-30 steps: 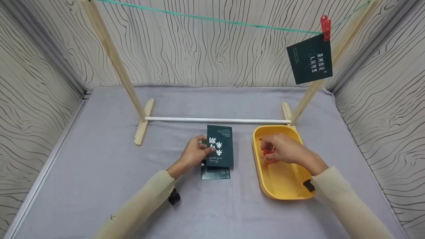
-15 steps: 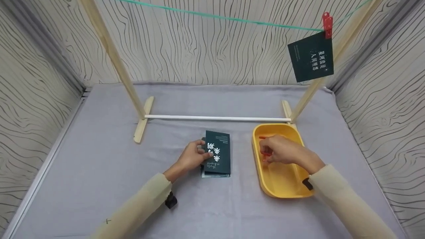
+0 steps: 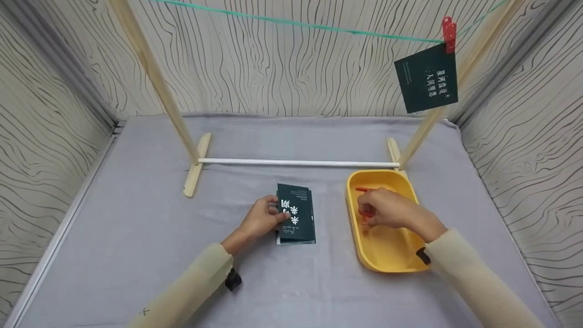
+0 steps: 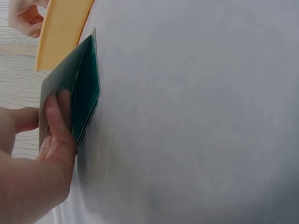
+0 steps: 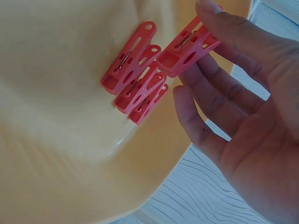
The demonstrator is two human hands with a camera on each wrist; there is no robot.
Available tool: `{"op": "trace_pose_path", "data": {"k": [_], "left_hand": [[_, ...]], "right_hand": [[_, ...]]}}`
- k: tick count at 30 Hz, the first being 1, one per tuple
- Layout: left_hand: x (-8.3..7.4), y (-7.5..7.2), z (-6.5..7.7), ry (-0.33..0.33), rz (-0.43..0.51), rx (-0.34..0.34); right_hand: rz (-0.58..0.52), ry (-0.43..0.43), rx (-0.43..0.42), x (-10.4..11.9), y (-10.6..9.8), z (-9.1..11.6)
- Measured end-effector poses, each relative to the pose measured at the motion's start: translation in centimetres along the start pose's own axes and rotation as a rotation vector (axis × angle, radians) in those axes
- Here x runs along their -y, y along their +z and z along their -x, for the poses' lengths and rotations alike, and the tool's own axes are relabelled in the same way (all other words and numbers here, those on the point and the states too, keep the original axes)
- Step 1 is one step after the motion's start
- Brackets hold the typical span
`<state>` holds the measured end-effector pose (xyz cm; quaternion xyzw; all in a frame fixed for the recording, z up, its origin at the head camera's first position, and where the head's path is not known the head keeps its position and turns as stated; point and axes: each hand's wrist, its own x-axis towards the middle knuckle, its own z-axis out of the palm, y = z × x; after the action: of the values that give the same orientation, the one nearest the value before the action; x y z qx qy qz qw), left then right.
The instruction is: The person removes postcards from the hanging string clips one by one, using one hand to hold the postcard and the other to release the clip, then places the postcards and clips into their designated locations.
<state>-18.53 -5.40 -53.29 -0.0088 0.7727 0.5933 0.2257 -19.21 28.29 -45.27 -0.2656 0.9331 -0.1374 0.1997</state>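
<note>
My left hand point(image 3: 257, 221) pinches a dark green card point(image 3: 298, 202) with white lettering, thumb on top and fingers beneath. Under it lies at least one more green card point(image 4: 88, 86), seen in the left wrist view with a gap between them. Inside the yellow bin point(image 3: 382, 257), my right hand point(image 3: 394, 209) grips a red clothespin point(image 5: 180, 53) between thumb and fingers. Just beside that one, several other red clothespins point(image 5: 112, 80) lie on the bin's floor. Overhead, another green card point(image 3: 421, 86) hangs tilted from a cord point(image 3: 291, 23), held at one corner by a red clothespin point(image 3: 450, 38).
A wooden stand with a left post point(image 3: 157, 86) and a right post point(image 3: 421, 134) carries the cord. A white rod point(image 3: 296, 162) joins the feet low down, behind the cards and bin. Grey cloth point(image 3: 136, 228) covers the table, and patterned walls enclose three sides.
My left hand has brought its card down and slightly toward me, more squarely over the card beneath. The right hand stays in the bin, its fingers drawn around a clothespin.
</note>
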Motion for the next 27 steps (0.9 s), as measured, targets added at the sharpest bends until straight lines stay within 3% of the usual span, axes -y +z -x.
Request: {"op": "trace_pose_path", "data": {"k": [6,15,19,27], "left_hand": [[0.0,-0.1,0.3,0.048,-0.076,-0.008],[-0.8,-0.2,0.7,0.138,-0.304,-0.017],[-0.9,-0.2,0.7,0.17,-0.438,-0.05],[-0.8,-0.1,0.7,0.169,-0.551,-0.076]], "right_hand": [[-0.012,0.031,0.035,0.4,0.2,0.0],[0.024,0.067,0.037,0.5,0.9,0.3],[0.024,0.084,0.056,0.4,1.2,0.5],[0.037,0.059,0.052,0.0,1.3,0.6]]}}
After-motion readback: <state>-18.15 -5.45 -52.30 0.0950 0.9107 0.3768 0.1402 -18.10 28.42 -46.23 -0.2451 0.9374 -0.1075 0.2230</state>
